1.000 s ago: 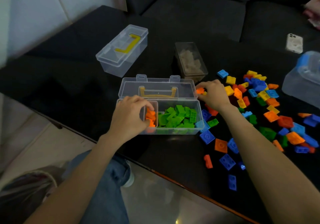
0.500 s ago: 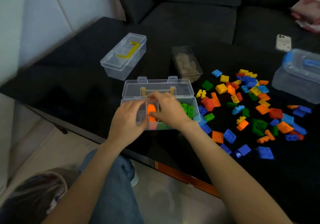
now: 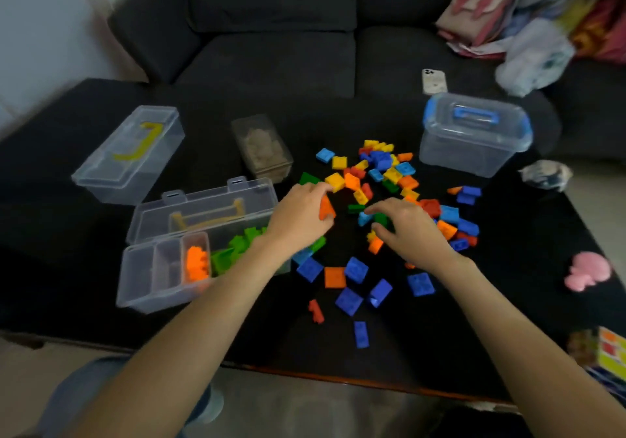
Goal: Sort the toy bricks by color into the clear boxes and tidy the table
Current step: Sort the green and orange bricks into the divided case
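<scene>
setting: black table (image 3: pixel 101 268) in front of a dark sofa (image 3: pixel 271 48).

left hand (image 3: pixel 299 215): fingers curled round an orange brick (image 3: pixel 326 208), which it pinched at the near-left edge of the brick pile (image 3: pixel 389 193).

right hand (image 3: pixel 411 229): lay over the middle of the pile, fingers bent down onto a green brick (image 3: pixel 381 219); whether it actually had hold of the brick could not be told. a small orange piece (image 3: pixel 375 245) sat just under its thumb side.

open box (image 3: pixel 176 268): clear, lid tipped back, just left of the left forearm. orange bricks (image 3: pixel 196 265) filled one small side compartment; green bricks (image 3: pixel 237 248) lay in the large section, partly hidden by the arm.

loose bricks: mixed blue, yellow, orange, red and green, spread beyond and between both hands. several blue bricks (image 3: pixel 355 270) and one flat orange square (image 3: pixel 334 277) lay nearer the person than the hands.

other boxes: closed clear box with yellow handle (image 3: pixel 130 155), well left of the left hand; small smoky box (image 3: pixel 262 148) beyond it; blue-handled tub (image 3: pixel 474 133) beyond the right hand.

sundries: phone (image 3: pixel 433 81) at the far edge; pink toy (image 3: pixel 587 270) well right of the right hand.
</scene>
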Demonstrator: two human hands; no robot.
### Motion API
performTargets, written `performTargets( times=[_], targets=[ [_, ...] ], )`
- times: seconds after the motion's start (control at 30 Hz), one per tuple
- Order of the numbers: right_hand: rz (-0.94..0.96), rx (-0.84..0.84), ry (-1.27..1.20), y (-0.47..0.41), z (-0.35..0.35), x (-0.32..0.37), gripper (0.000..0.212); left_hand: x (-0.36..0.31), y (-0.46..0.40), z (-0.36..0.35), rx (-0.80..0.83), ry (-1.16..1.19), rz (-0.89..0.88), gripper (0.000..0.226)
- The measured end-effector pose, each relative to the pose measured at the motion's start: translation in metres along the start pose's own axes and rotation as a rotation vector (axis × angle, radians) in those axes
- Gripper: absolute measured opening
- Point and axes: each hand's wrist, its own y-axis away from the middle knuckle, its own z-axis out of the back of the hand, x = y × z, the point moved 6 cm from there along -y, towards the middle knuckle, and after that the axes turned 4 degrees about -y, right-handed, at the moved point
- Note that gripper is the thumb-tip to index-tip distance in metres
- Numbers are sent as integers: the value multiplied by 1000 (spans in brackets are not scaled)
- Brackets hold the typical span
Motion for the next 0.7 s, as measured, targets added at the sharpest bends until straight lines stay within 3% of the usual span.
performTargets(
  times=[0.13,0.3,0.4,0.5,0.7],
  targets=[
    [-41,52,-58,-38,-5,-24,39,15,-42,-35,224,-229,127,77],
    [-79,99,-123,-97,-30,-26,50,39,-58,-49,282,-310,221,85],
    [-102,151,-11,-106,-46,-26,56,39,-63,-52,296,-399,153,83],
    [-98,100,84,-97,-46,-28,48,31,-67,-58,310,-297,86,79],
    [-91,25,-26,-71,-31,-47,38,7,-60,-64,343,-187,-100,69]
  ],
)
